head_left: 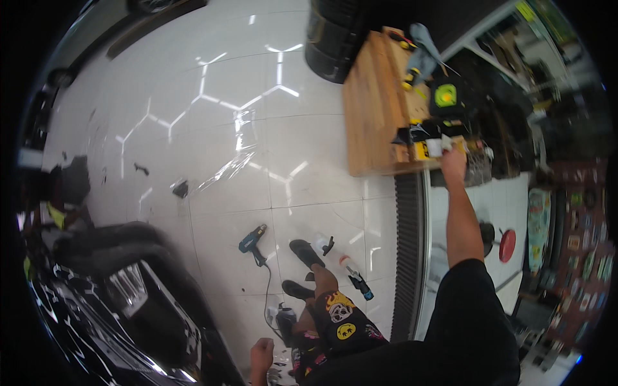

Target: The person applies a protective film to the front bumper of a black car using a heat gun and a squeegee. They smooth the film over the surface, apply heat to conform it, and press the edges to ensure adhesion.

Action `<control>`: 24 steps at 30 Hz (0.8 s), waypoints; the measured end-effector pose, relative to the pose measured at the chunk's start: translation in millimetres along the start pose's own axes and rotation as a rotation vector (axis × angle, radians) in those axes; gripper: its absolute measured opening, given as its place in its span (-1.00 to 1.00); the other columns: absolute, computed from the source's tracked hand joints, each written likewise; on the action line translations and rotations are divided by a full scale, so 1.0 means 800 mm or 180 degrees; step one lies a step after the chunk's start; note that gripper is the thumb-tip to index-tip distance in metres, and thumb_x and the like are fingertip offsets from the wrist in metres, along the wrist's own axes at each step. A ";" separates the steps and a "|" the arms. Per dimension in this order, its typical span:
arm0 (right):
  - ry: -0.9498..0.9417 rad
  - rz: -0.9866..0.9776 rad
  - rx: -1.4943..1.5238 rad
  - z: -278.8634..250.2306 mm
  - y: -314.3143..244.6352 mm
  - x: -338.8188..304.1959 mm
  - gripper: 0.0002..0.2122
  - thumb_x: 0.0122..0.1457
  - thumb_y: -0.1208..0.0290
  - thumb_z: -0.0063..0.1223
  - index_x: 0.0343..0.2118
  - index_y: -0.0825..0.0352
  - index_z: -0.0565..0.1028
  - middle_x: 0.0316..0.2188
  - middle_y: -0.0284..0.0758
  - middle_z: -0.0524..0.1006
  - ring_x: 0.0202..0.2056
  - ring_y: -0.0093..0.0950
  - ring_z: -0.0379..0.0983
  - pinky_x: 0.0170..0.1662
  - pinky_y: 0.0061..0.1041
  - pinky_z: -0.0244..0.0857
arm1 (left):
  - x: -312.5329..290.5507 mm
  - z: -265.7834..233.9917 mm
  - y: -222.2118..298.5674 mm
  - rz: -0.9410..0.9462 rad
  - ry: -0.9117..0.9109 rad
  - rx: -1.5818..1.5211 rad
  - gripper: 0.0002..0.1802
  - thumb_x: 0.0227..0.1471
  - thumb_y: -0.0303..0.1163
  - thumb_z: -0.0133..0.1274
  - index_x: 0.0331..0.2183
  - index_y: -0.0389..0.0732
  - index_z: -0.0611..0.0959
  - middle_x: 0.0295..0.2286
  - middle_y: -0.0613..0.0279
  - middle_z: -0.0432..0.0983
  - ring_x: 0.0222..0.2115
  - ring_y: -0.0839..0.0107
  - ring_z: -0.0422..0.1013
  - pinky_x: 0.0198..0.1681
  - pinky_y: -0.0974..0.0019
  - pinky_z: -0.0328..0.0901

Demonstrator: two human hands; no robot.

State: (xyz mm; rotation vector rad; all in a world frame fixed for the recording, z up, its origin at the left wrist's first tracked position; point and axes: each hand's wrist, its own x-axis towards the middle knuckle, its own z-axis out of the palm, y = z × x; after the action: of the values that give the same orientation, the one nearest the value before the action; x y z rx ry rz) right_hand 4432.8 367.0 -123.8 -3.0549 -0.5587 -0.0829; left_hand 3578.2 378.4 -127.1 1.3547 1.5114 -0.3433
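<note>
My right arm reaches out over a wooden workbench (pixel 370 109) at the upper right. My right hand (pixel 453 166) is at the bench's near end, its fingers closed together by a small pale piece (pixel 447 143); whether they grip it is too small to tell. Right beside it are a white item (pixel 434 148) and a yellow-and-black pack (pixel 421 150). Low in the view, my left hand (pixel 262 354) hangs with curled fingers, and nothing shows in it. A blue-black heat gun (pixel 253 242) lies on the tiled floor with its cord trailing toward me.
By my feet lie a clear spray bottle (pixel 322 243) and a second bottle (pixel 356 279). A dark car front with a headlight (pixel 129 291) fills the lower left. Crumpled clear film (pixel 232 168) is on the floor. A black barrel (pixel 331 42) stands by the bench; a red stool (pixel 507 246) is at right.
</note>
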 end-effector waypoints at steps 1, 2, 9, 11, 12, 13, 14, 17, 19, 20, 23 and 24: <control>-0.0041 -0.0010 0.0149 -0.001 -0.015 0.000 -0.60 0.18 0.23 0.07 0.02 0.35 0.47 -0.24 0.12 0.59 -0.13 0.08 0.53 -0.08 -0.01 0.40 | -0.012 0.010 0.000 -0.0120 0.0117 -0.0171 -0.68 0.13 -0.23 0.10 -0.24 -0.31 0.68 -0.37 -0.05 0.65 -0.29 0.09 0.61 -0.16 0.16 0.43; 0.0584 -0.0590 0.0424 0.008 0.016 0.007 -0.62 0.17 0.23 0.09 0.00 0.31 0.49 -0.28 0.07 0.60 -0.19 0.07 0.54 -0.12 -0.05 0.42 | -0.011 0.019 0.007 -0.0074 -0.0054 -0.0238 -0.66 0.14 -0.21 0.08 -0.24 -0.31 0.68 -0.36 -0.05 0.65 -0.28 0.08 0.60 -0.15 0.14 0.43; 0.0097 -0.2210 -0.3263 0.055 0.145 0.083 -0.74 0.26 0.19 0.02 -0.11 0.15 0.64 -0.16 -0.27 0.63 -0.18 -0.28 0.60 -0.23 -0.24 0.50 | -0.011 0.013 -0.021 -0.0419 -0.0348 0.0273 -0.53 0.15 -0.03 -0.03 -0.18 -0.25 0.64 -0.27 -0.18 0.60 -0.21 -0.12 0.53 -0.13 -0.09 0.40; 0.1134 -0.3154 -0.5731 0.053 0.100 0.145 -0.74 0.27 0.19 0.01 -0.12 0.09 0.68 -0.09 -0.36 0.65 -0.13 -0.36 0.62 -0.25 -0.30 0.54 | -0.021 0.097 -0.060 -0.0339 -0.0135 -0.0323 -0.58 0.14 -0.06 -0.03 -0.15 -0.16 0.64 -0.26 -0.11 0.61 -0.17 -0.08 0.52 -0.08 -0.05 0.38; 0.0985 -0.3159 -0.5260 0.029 0.072 0.165 -0.74 0.29 0.22 -0.04 -0.14 0.09 0.68 -0.16 -0.42 0.65 -0.17 -0.46 0.62 -0.28 -0.39 0.51 | -0.019 0.105 -0.055 -0.0295 -0.0036 -0.0497 -0.60 0.12 -0.07 -0.04 -0.15 -0.13 0.64 -0.25 -0.08 0.61 -0.16 -0.07 0.52 -0.07 -0.04 0.38; -0.0863 -0.2534 -0.4583 0.029 0.040 0.011 -0.75 0.30 0.21 -0.05 -0.16 0.05 0.68 -0.18 -0.45 0.65 -0.19 -0.48 0.62 -0.31 -0.39 0.50 | -0.029 0.009 -0.008 -0.0450 0.0047 0.0184 -0.60 0.14 -0.09 -0.05 -0.14 -0.14 0.64 -0.25 -0.07 0.61 -0.15 -0.05 0.52 -0.06 -0.03 0.38; 0.0617 -0.2684 -0.4212 0.026 0.048 0.027 -0.75 0.29 0.19 -0.06 -0.17 0.05 0.67 -0.18 -0.43 0.65 -0.19 -0.46 0.62 -0.33 -0.36 0.49 | -0.044 0.014 -0.013 -0.0470 0.0005 0.0022 -0.60 0.16 -0.10 -0.05 -0.13 -0.15 0.64 -0.24 -0.07 0.61 -0.14 -0.04 0.52 -0.05 -0.02 0.37; 0.0944 -0.2902 -0.3605 0.001 0.030 0.082 -0.71 0.29 0.15 -0.06 -0.15 0.13 0.65 -0.19 -0.30 0.65 -0.20 -0.37 0.63 -0.33 -0.26 0.50 | -0.033 0.063 -0.043 -0.0508 -0.0121 -0.0421 -0.61 0.18 -0.13 -0.06 -0.11 -0.16 0.64 -0.24 -0.05 0.62 -0.14 -0.02 0.52 -0.04 0.00 0.37; -0.0014 -0.2048 -0.3204 0.011 -0.009 0.043 -0.69 0.28 0.12 -0.05 -0.15 0.18 0.65 -0.20 -0.23 0.64 -0.21 -0.30 0.63 -0.33 -0.19 0.50 | -0.057 0.082 -0.075 -0.0717 0.0025 -0.0442 -0.62 0.18 -0.14 -0.06 -0.11 -0.14 0.63 -0.25 -0.02 0.62 -0.14 -0.01 0.52 -0.05 0.00 0.38; -0.0041 -0.1856 -0.3113 0.007 -0.012 0.042 -0.68 0.28 0.12 -0.05 -0.16 0.20 0.65 -0.22 -0.21 0.64 -0.24 -0.27 0.62 -0.34 -0.15 0.49 | -0.056 0.088 -0.092 -0.0698 0.0112 -0.0496 -0.65 0.14 -0.13 -0.03 -0.15 -0.12 0.64 -0.25 -0.04 0.62 -0.15 -0.03 0.52 -0.05 -0.03 0.38; -0.0106 -0.1615 -0.3045 0.003 -0.004 0.037 -0.65 0.29 0.11 -0.09 -0.15 0.27 0.63 -0.26 -0.14 0.63 -0.29 -0.15 0.61 -0.37 -0.04 0.49 | -0.057 0.092 -0.130 -0.0784 -0.0013 -0.0267 -0.65 0.15 -0.13 -0.04 -0.16 -0.12 0.64 -0.24 -0.05 0.62 -0.15 -0.03 0.52 -0.07 -0.03 0.38; -0.0025 -0.1728 -0.2825 0.002 -0.003 0.031 -0.63 0.30 0.10 -0.10 -0.13 0.28 0.62 -0.25 -0.13 0.63 -0.29 -0.14 0.61 -0.35 -0.04 0.49 | -0.060 0.093 -0.137 -0.0839 -0.0074 -0.0177 -0.65 0.15 -0.12 -0.03 -0.16 -0.12 0.64 -0.24 -0.05 0.62 -0.15 -0.03 0.52 -0.07 -0.04 0.38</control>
State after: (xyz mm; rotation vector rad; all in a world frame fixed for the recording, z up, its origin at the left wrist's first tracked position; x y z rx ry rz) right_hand 4455.2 378.1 -123.6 -3.5553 -1.7461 -0.4378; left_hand 3512.6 259.5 -164.0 1.1057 1.6711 -0.4766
